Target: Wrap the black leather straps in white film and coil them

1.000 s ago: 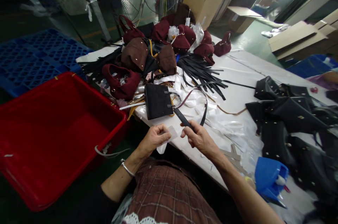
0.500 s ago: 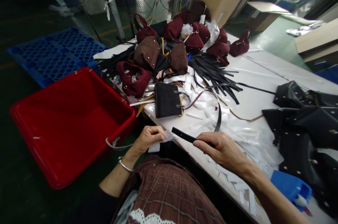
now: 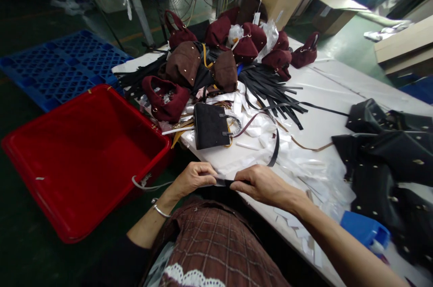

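My left hand [image 3: 195, 177], with a silver bracelet on its wrist, pinches a small clear plastic piece [image 3: 220, 180] at the table's front edge. Close by on the right, my right hand [image 3: 259, 183] is closed on a black strap [image 3: 228, 183], whose end meets the plastic between the two hands. Most of the strap is hidden by my right fingers. Just beyond the hands lies a small black handbag [image 3: 211, 126] with its handles to the right.
A red bin [image 3: 91, 156] stands left of the white table [image 3: 333, 84]. Maroon bags [image 3: 165, 98], brown bags [image 3: 184, 62] and black straps [image 3: 267, 88] are piled at the back. Black bags [image 3: 375, 156] and a blue container [image 3: 363, 228] lie at the right.
My hands have come together; my right hand has moved left with the black strap, and its end now reaches the plastic in my left hand. The view has shifted slightly.
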